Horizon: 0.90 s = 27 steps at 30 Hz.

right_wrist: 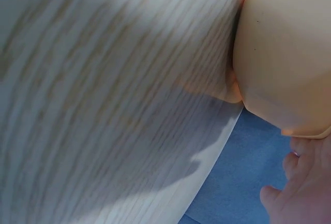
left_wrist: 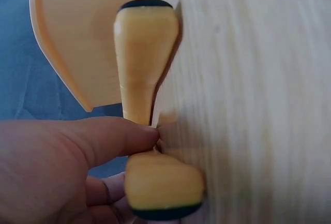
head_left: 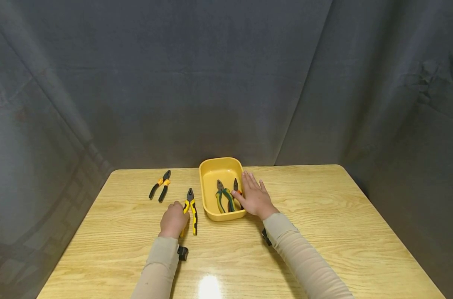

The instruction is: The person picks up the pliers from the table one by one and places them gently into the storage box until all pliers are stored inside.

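Note:
On the table, my left hand (head_left: pixel 173 220) grips one handle of yellow-and-black pliers (head_left: pixel 190 195), whose jaws point to the back. The left wrist view shows my thumb (left_wrist: pixel 124 137) between the two spread handles (left_wrist: pixel 142 53), the other fingers partly hidden behind. My right hand (head_left: pixel 257 198) rests on the right rim of a yellow tray (head_left: pixel 211 169), fingers straight and thumb over the edge. Inside the tray lie green-and-yellow pliers (head_left: pixel 225 195) and dark-jawed pliers with orange-red (head_left: pixel 235 185), partly hidden by my thumb. In the right wrist view the right hand (right_wrist: pixel 305 188) touches the tray (right_wrist: pixel 284 53).
Black-and-orange pliers (head_left: pixel 163 182) lie with handles spread at the back left of the wooden table (head_left: pixel 342 224). The tray stands near the back edge, and a grey curtain (head_left: pixel 211 83) hangs behind and on both sides.

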### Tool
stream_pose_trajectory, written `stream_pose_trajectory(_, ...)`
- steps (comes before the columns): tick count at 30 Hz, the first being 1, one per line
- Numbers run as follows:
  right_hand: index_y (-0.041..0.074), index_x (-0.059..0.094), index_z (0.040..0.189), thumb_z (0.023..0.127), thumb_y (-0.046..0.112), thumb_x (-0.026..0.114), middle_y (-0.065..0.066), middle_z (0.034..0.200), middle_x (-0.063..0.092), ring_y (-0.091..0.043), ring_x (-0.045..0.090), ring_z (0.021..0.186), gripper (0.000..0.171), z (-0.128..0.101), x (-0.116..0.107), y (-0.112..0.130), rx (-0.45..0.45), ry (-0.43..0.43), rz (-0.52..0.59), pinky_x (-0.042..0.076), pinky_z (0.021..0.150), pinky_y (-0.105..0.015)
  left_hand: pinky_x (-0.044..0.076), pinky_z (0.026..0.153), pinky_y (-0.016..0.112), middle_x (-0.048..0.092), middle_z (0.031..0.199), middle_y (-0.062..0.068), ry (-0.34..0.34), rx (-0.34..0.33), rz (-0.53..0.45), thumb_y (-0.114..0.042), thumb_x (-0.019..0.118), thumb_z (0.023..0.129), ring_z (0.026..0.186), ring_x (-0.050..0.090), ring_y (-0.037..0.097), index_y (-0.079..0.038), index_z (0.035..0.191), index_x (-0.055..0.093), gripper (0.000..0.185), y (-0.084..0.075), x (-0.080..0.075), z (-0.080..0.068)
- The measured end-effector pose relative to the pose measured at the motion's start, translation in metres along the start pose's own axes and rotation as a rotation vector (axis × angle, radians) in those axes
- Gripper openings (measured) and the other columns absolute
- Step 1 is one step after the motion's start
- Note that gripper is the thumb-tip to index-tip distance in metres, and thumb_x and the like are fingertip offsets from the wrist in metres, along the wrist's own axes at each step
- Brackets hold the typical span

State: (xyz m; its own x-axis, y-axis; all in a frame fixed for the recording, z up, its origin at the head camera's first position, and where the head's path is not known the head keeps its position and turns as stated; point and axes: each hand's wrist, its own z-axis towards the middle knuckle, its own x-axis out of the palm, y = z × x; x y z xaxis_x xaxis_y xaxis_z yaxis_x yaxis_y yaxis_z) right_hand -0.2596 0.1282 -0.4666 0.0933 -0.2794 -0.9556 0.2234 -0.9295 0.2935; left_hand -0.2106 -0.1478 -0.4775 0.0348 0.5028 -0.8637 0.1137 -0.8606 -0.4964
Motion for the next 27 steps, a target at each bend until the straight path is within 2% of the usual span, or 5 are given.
stream_pose_trajectory(15, 0.008, 0.003, 0.163, 0.104, 0.065, 0.027, -0.009, 0.170, 0.005, -0.024, 0.001, 0.157, 0.086, 0.0003, 0.0004, -0.0007, 0.005, 0.004, 0.010, 0.003, 0.124, -0.053, 0.051, 0.058, 0.044, 0.058, 0.087, 0.020, -0.021, 0.037, 0.017, -0.012, 0.067, 0.092, 0.068, 0.058, 0.029, 0.011, 0.100, 0.058, 0.026, 0.0041, 0.0017, 0.0013)
stream_pose_trajectory(27, 0.006, 0.006, 0.163, 0.103, 0.068, 0.025, -0.010, 0.170, 0.008, -0.025, 0.004, 0.157, 0.089, -0.0002, 0.0007, -0.0005, -0.010, -0.019, 0.016, 0.008, 0.124, -0.054, 0.045, 0.052, 0.037, 0.059, 0.080, 0.011, -0.023, -0.001, -0.007, -0.016, 0.067, 0.093, 0.064, 0.055, 0.024, 0.003, 0.093, 0.060, 0.021, 0.0069, 0.0014, 0.0034)
